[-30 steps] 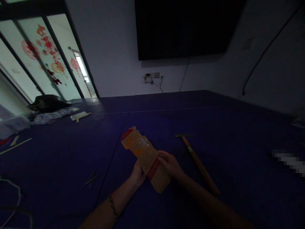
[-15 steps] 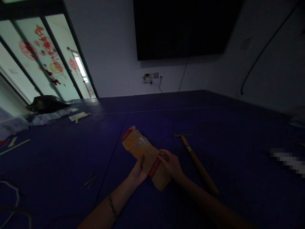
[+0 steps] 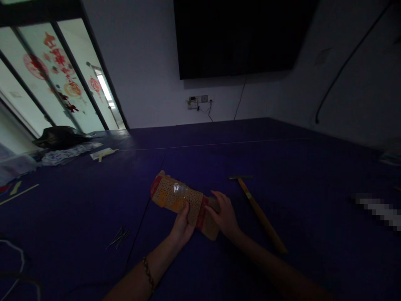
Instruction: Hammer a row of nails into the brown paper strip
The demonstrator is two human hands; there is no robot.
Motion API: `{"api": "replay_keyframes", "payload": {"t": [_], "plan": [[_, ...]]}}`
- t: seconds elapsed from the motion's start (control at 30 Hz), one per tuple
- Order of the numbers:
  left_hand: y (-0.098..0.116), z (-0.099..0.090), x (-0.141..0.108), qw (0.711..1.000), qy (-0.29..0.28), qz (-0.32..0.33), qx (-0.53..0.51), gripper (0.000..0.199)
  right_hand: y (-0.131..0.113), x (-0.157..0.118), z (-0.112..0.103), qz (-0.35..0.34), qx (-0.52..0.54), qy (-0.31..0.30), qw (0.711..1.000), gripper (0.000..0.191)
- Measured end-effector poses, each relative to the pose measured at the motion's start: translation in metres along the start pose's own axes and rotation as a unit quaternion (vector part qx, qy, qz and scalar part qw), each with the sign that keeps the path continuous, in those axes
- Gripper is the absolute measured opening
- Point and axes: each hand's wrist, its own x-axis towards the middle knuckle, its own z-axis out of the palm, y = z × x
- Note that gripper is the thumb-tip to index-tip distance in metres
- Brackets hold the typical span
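Clamped by the left hand (image 3: 183, 228): one piece of printed cardboard (image 3: 196, 205), brown with dark speckles, the thumb having lain across its face and the fingers passed behind it. Right hand (image 3: 224, 215): set at the piece's near right end, thumb by the red band; whether it pinched the board or merely rested there could not be told. Position of the cardboard: raised at a slant between both hands, in front of the wearer. Markings: red bands towards either end, orange patches along the lower edge, one shiny clear patch near the middle.

Hammer (image 3: 259, 211), one, wooden-handled: lay to the right of the right hand, head pointing away. Thin metal rods (image 3: 118, 238), several: lay loosely bunched to the left of the left hand. Both items rested on a purple surface (image 3: 282, 159).

Braided bracelet (image 3: 148, 271), one: circled the left wrist. Black bag (image 3: 61, 137), one: sat at far left, below glass panels (image 3: 67, 79) bearing red decorations. Large dark screen (image 3: 238, 37), one: hung on the wall, above sockets (image 3: 202, 99).
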Motion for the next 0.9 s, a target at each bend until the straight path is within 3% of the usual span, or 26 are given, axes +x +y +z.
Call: {"api": "replay_keyframes", "payload": {"t": [0.07, 0.17, 0.33, 0.43, 0.5, 0.53, 0.6, 0.67, 0.73, 0.8, 0.83, 0.9], "plan": [[0.001, 0.001, 0.000, 1.000, 0.009, 0.009, -0.015, 0.024, 0.004, 0.000, 0.006, 0.091, 0.080, 0.035, 0.992, 0.058], [0.003, 0.004, 0.000, 1.000, 0.009, -0.005, -0.029, 0.023, 0.007, 0.000, 0.012, 0.205, 0.223, -0.007, 0.953, 0.057], [-0.003, 0.003, 0.001, 0.999, -0.031, 0.013, 0.022, 0.021, 0.006, 0.013, -0.003, 0.216, 0.275, -0.057, 0.935, 0.047], [-0.012, -0.002, -0.006, 0.976, -0.116, 0.018, 0.185, 0.026, 0.011, 0.028, -0.021, 0.226, 0.256, -0.078, 0.937, 0.040], [-0.017, -0.004, -0.013, 0.910, -0.190, 0.026, 0.368, 0.026, 0.017, 0.035, -0.029, 0.237, 0.232, -0.102, 0.938, 0.034], [-0.018, -0.005, -0.018, 0.856, -0.222, 0.060, 0.462, 0.026, 0.021, 0.038, -0.031, 0.241, 0.216, -0.116, 0.939, 0.032], [-0.016, -0.006, -0.024, 0.727, -0.256, 0.193, 0.607, 0.027, 0.027, 0.040, -0.032, 0.246, 0.176, -0.136, 0.943, 0.028], [-0.008, -0.006, -0.025, 0.595, -0.247, 0.344, 0.683, 0.028, 0.031, 0.040, -0.030, 0.246, 0.124, -0.141, 0.951, 0.026], [0.001, -0.006, -0.020, 0.488, -0.214, 0.417, 0.737, 0.029, 0.033, 0.039, -0.027, 0.244, 0.061, -0.133, 0.959, 0.027], [0.008, -0.007, -0.012, 0.414, -0.187, 0.398, 0.797, 0.033, 0.035, 0.040, -0.026, 0.240, -0.002, -0.123, 0.963, 0.027], [0.011, -0.008, -0.008, 0.393, -0.178, 0.372, 0.822, 0.036, 0.034, 0.040, -0.026, 0.236, -0.030, -0.119, 0.964, 0.026], [0.013, -0.011, -0.001, 0.377, -0.173, 0.320, 0.852, 0.043, 0.033, 0.041, -0.027, 0.224, -0.074, -0.117, 0.965, 0.025]]}}
